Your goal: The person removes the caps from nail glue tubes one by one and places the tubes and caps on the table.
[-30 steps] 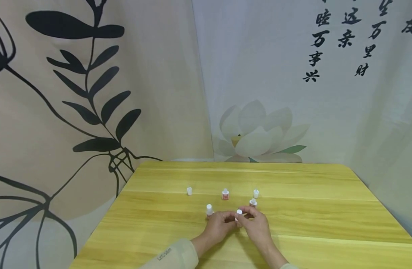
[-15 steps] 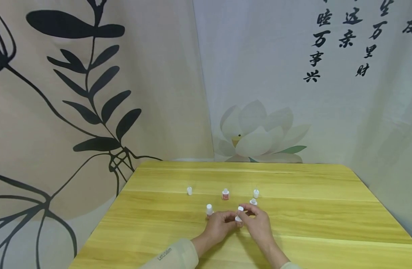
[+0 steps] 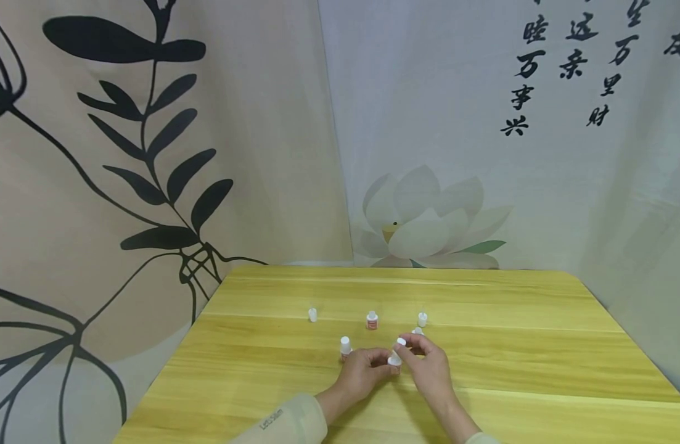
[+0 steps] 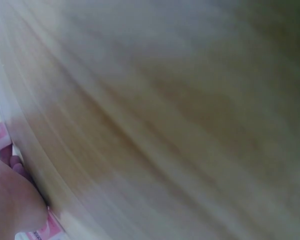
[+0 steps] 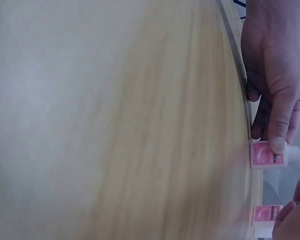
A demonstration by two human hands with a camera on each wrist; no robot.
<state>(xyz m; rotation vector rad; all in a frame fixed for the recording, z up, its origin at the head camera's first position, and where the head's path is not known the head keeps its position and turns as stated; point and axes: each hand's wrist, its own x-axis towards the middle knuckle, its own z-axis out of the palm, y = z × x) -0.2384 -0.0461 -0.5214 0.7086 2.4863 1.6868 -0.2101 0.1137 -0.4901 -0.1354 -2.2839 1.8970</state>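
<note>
My left hand (image 3: 363, 371) grips a small white bottle (image 3: 394, 362) with a pink label, its thumb laid across the label in the right wrist view. Just above the bottle, my right hand (image 3: 427, 365) pinches a white cap (image 3: 401, 342) between thumb and fingers. The cap is tilted and apart from the bottle's shoulder. A narrow white nozzle (image 5: 298, 154) shows on the held bottle in the right wrist view. Close behind my left hand stands a bottle with a tall white cap (image 3: 345, 346). Another bottle (image 3: 418, 331) is mostly hidden behind my right fingers.
Farther back on the wooden table (image 3: 528, 345) stands a bottle with a red-pink label (image 3: 372, 321). A loose white cap (image 3: 312, 315) is to its left, and a second white cap (image 3: 422, 319) to its right. A printed curtain (image 3: 278, 154) hangs behind the table.
My right hand has lifted the white cap up and slightly right, off the held bottle, uncovering its top. My left hand has stayed in place around the bottle.
</note>
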